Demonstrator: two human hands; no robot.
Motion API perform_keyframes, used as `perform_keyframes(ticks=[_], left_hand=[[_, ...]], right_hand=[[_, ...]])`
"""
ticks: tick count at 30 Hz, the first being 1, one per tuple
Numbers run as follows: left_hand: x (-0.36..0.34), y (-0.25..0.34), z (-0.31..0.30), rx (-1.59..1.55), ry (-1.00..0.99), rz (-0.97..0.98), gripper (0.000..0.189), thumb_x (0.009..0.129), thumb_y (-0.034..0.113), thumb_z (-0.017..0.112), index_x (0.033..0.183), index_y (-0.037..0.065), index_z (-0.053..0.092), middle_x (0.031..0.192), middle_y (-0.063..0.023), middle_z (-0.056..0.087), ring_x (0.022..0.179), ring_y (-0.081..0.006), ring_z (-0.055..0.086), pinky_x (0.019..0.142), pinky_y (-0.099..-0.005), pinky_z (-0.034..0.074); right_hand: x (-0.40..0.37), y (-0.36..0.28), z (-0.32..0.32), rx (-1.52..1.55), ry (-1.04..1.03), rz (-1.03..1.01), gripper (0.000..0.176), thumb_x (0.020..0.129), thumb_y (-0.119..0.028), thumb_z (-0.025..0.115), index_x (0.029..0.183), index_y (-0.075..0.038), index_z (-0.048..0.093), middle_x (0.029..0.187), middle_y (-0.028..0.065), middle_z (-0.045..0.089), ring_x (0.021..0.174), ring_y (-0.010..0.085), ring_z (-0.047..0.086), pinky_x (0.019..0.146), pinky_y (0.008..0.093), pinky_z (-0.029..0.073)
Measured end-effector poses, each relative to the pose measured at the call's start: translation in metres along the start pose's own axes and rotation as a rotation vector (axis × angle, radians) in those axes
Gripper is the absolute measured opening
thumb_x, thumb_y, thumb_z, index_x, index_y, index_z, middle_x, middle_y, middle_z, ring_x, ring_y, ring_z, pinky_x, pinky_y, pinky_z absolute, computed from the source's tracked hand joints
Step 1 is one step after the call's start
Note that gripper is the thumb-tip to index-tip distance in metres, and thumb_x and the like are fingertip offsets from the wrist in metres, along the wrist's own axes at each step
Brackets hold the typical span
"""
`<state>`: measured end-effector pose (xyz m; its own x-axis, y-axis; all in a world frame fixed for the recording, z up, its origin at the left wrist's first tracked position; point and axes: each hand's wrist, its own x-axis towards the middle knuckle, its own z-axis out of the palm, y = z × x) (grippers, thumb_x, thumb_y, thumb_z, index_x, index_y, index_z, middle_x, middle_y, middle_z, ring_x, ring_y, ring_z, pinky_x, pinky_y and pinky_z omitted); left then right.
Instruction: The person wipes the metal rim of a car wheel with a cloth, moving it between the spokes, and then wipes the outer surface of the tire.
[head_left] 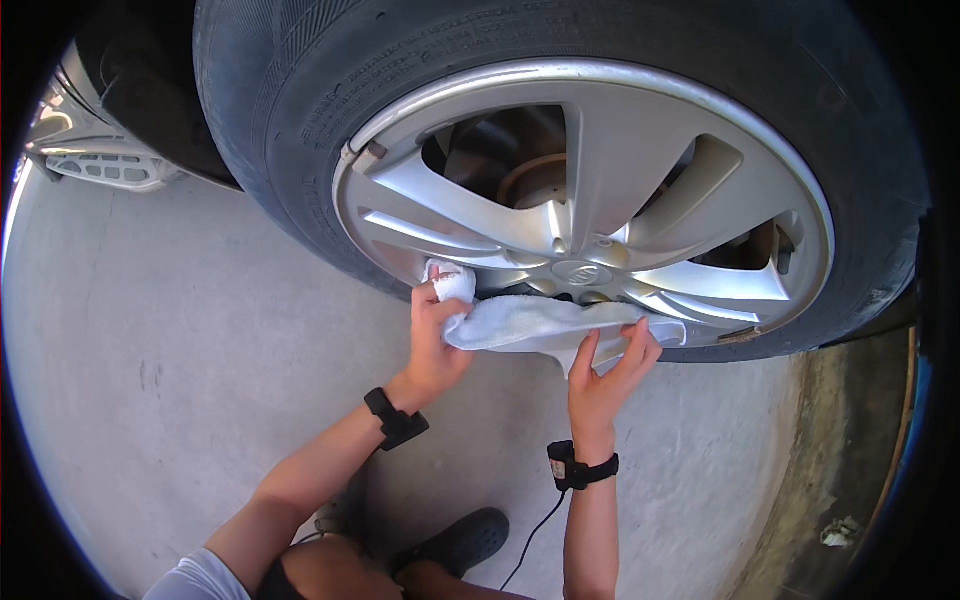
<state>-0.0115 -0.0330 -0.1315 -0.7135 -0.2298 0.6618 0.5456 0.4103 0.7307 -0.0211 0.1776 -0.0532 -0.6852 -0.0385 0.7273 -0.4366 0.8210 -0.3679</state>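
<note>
Gripping a white cloth [520,322] bunched in our left hand [438,335], pinched in our right [612,365], we face the silver-spoked wheel [640,215] just beyond.

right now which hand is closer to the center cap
Right. The right hand has its fingertips on the cloth, below the center cap and slightly right; the left hand grips the cloth's left end, farther off to the cap's left
</note>
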Motion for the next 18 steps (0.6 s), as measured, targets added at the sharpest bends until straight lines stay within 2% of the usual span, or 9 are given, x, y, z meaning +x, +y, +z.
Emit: perform_keyframes(ticks=[3,4,6,7,9,11,12,14,18], left_hand=[[0.002,0.009,0.003,0.007,0.148,0.092,0.051,0.080,-0.004,0.073,0.114,0.011,0.038,0.123,-0.0170,0.041,0.119,-0.0317,0.048,0.101,-0.0404,0.039],[0.005,0.013,-0.001,0.076,0.146,0.147,0.053,0.077,-0.007,0.073,0.113,0.009,0.037,0.124,-0.0182,0.040,0.116,-0.0311,0.049,0.100,-0.0392,0.039],[-0.001,0.021,-0.009,0.143,0.125,0.148,0.055,0.077,-0.006,0.073,0.114,0.010,0.036,0.124,-0.0175,0.042,0.117,-0.0303,0.048,0.101,-0.0402,0.039],[-0.002,0.024,-0.012,0.176,0.117,0.152,0.055,0.077,-0.005,0.073,0.115,0.010,0.036,0.124,-0.0171,0.043,0.117,-0.0299,0.048,0.102,-0.0406,0.039],[0.003,0.033,-0.018,0.092,0.131,0.217,0.054,0.074,-0.004,0.074,0.116,0.013,0.044,0.111,-0.0130,0.055,0.100,-0.0315,0.058,0.098,-0.0459,0.046],[0.004,0.036,-0.023,0.041,0.086,0.243,0.055,0.073,-0.003,0.073,0.118,0.016,0.050,0.101,-0.0089,0.063,0.086,-0.0318,0.064,0.090,-0.0453,0.051],[0.000,0.037,-0.027,0.032,0.032,0.231,0.055,0.073,-0.002,0.072,0.121,0.018,0.051,0.099,-0.0068,0.065,0.081,-0.0313,0.064,0.085,-0.0421,0.052],[-0.013,0.034,-0.028,0.004,-0.071,0.215,0.053,0.074,0.001,0.071,0.122,0.020,0.056,0.098,-0.0045,0.068,0.079,-0.0302,0.065,0.081,-0.0407,0.053],[-0.034,0.016,-0.028,-0.064,-0.268,0.222,0.043,0.075,0.008,0.072,0.115,0.023,0.067,0.107,-0.0038,0.070,0.088,-0.0275,0.067,0.085,-0.0478,0.053]], right_hand=[[0.007,-0.008,-0.009,0.006,-0.073,0.116,0.065,0.081,0.010,0.064,0.142,-0.006,0.046,0.112,0.0151,0.047,0.101,0.0324,0.051,0.087,0.0409,0.044],[0.004,-0.006,-0.010,0.021,-0.087,0.139,0.062,0.081,0.011,0.063,0.139,-0.005,0.048,0.113,0.0150,0.047,0.103,0.0322,0.051,0.089,0.0407,0.044],[0.001,-0.003,-0.014,0.046,-0.114,0.188,0.058,0.080,0.012,0.063,0.135,-0.003,0.052,0.116,0.0147,0.046,0.108,0.0319,0.051,0.092,0.0401,0.044],[-0.001,-0.003,-0.015,0.094,-0.060,0.198,0.056,0.082,0.012,0.061,0.135,-0.003,0.051,0.119,0.0140,0.045,0.111,0.0293,0.051,0.094,0.0383,0.044],[-0.005,-0.004,-0.015,0.190,0.050,0.216,0.051,0.087,0.012,0.058,0.134,-0.003,0.049,0.126,0.0127,0.043,0.116,0.0241,0.051,0.099,0.0347,0.044],[-0.011,-0.011,-0.016,0.273,0.160,0.284,0.050,0.089,0.012,0.056,0.135,-0.003,0.046,0.132,0.0128,0.042,0.123,0.0245,0.049,0.104,0.0356,0.043],[-0.013,-0.013,-0.016,0.316,0.213,0.317,0.050,0.090,0.012,0.056,0.136,-0.003,0.044,0.135,0.0129,0.041,0.127,0.0247,0.048,0.106,0.0360,0.043],[-0.014,-0.010,-0.019,0.342,0.275,0.267,0.051,0.091,0.012,0.055,0.138,-0.002,0.041,0.137,0.0133,0.040,0.128,0.0249,0.047,0.106,0.0373,0.043],[-0.010,-0.015,-0.027,0.318,0.330,0.191,0.049,0.092,0.010,0.054,0.138,-0.001,0.041,0.141,0.0139,0.040,0.130,0.0258,0.046,0.109,0.0386,0.041]])
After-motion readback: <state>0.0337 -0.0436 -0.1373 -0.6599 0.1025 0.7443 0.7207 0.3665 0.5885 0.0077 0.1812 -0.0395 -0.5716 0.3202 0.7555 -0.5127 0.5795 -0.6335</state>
